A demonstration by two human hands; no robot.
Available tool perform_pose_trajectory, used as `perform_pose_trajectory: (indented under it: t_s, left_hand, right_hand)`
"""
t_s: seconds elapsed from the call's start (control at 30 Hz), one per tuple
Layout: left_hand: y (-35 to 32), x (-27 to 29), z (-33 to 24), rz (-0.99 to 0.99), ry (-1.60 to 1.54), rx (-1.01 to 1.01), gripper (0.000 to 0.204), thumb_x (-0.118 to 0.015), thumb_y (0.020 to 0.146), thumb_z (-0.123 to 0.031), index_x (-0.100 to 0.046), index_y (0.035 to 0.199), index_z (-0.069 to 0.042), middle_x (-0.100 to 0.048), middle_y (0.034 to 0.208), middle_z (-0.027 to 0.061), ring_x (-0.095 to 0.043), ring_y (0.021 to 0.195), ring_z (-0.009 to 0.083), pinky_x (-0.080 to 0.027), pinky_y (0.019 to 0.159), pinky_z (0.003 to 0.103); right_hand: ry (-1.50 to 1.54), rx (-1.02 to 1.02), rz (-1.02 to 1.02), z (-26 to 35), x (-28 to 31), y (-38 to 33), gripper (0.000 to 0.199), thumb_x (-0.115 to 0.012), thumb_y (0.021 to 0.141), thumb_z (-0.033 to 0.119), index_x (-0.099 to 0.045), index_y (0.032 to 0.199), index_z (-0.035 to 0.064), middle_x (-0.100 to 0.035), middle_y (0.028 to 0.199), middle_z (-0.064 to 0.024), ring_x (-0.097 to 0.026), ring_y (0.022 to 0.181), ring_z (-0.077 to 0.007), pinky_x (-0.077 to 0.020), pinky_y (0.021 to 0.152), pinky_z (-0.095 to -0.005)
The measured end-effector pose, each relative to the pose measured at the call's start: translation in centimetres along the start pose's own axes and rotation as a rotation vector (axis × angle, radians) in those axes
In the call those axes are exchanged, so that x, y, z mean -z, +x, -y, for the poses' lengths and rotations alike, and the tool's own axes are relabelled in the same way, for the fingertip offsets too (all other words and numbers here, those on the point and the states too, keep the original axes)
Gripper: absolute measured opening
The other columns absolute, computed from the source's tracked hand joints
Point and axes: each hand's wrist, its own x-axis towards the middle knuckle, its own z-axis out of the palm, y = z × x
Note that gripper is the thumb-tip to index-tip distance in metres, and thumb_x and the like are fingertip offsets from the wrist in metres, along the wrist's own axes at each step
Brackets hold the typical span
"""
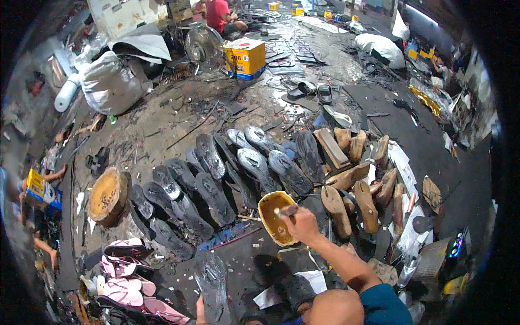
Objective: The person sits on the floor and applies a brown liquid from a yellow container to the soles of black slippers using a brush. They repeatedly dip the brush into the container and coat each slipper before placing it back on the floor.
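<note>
Black sole (212,281), low in view, is clasped edgewise by the left hand (200,310), apparently keeping its face clear, while the right hand's fingers (293,214) pinch a brush (282,212) over the amber-lined tub (263,216).

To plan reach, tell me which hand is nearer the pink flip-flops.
Left. The left hand is just right of the pink flip-flops, holding a dark sole; the right hand is farther off, at the yellow-rimmed tub.

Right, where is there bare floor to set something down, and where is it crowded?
Most open: littered floor between the wooden block and fan; dark mat between the white sack and wooden shoe lasts. Crowded: around the yellow-rimmed tub, among black sandal soles and lasts.
</note>
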Motion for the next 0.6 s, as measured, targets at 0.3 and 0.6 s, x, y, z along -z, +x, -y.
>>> perform_pose_trajectory:
  t_s: [0.3,0.6]
  left_hand:
    - [1.2,-3.7,-3.6,0.003,0.109,-0.098,0.052,-0.037,0.102,-0.041,-0.062,0.122,0.001,-0.069,0.113,0.0156,-0.067,0.098,0.0330,-0.054,0.090,0.046]
    - [1.2,-14.8,-8.5,0.543,-0.528,0.029,0.049,-0.035,0.103,-0.039,-0.067,0.109,-0.003,-0.073,0.099,0.0134,-0.072,0.086,0.0283,-0.059,0.082,0.043]
  right_hand:
    - [-0.091,-0.267,0.927,2.4,10.5,-4.5,0.038,-0.075,0.088,0.035,-0.073,0.110,0.0042,-0.072,0.100,-0.0216,-0.070,0.090,-0.0338,-0.0550,0.081,-0.0433]
    - [0.930,0.131,0.421,17.0,5.1,0.5,0.022,-0.077,0.089,0.015,-0.073,0.109,0.0075,-0.074,0.101,-0.0076,-0.070,0.096,-0.0232,-0.0525,0.088,-0.0358]
